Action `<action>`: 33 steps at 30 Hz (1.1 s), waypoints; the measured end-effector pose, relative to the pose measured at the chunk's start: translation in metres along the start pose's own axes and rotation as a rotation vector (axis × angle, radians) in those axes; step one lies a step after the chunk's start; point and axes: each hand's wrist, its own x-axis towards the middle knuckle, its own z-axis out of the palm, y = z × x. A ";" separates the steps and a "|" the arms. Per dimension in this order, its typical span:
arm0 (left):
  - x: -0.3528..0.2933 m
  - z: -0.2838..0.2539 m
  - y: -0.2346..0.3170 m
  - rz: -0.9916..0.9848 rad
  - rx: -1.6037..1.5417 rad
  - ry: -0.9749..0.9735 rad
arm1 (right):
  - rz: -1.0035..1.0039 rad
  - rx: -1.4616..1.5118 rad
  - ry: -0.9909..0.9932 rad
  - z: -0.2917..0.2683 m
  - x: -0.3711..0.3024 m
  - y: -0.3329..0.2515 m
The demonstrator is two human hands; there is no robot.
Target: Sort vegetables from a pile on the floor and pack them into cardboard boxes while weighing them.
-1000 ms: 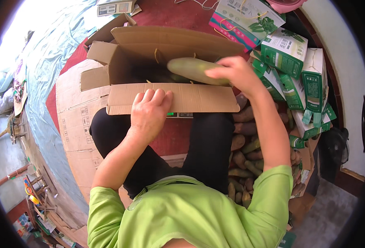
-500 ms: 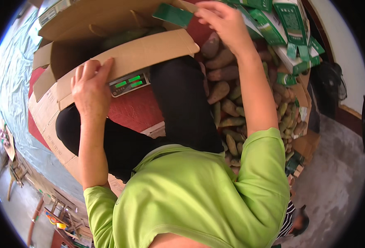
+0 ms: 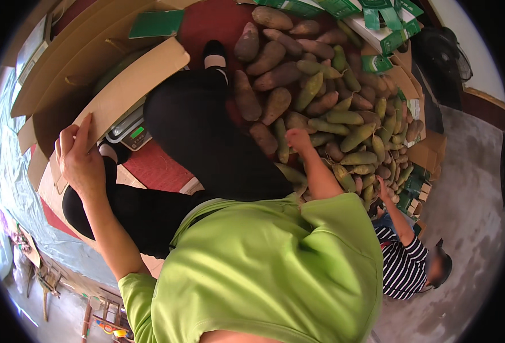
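My left hand (image 3: 82, 164) grips the front flap (image 3: 141, 77) of a large open cardboard box (image 3: 41, 91), thumb on the near face, other fingers over its edge. A green card (image 3: 156, 24) rests at the box's far side. My right hand (image 3: 300, 141) is over a large heap of long roots, its fingers curled beside a green root (image 3: 281, 140); what they hold, if anything, is hidden. Brown-purple roots (image 3: 276, 106) and green ones (image 3: 344, 117) that look like radishes make up the heap. The box's contents are mostly hidden.
Under the flap a scale (image 3: 132, 136) with a lit green display stands between my legs. Green-and-white cartons (image 3: 386, 34) lie beyond the heap. A black fan (image 3: 444, 54) stands at right. A person in a striped shirt (image 3: 404, 266) reaches toward the heap at lower right.
My right hand has left the green card's edge and come back to the root heap. The view has turned right, while my left hand stays on the flap. The other person's arm has come into view.
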 end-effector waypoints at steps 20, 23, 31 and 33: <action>0.005 0.004 0.009 0.060 0.001 0.124 | -0.194 -1.265 0.168 -0.059 0.020 -0.007; 0.003 0.005 0.006 0.019 0.025 0.114 | -0.271 -1.344 0.205 -0.058 0.020 -0.009; 0.002 0.003 0.002 0.001 0.012 0.079 | -0.332 -1.473 0.148 -0.063 0.031 -0.007; 0.002 0.001 0.003 0.000 0.009 0.059 | -0.339 -1.520 0.123 -0.063 0.029 -0.008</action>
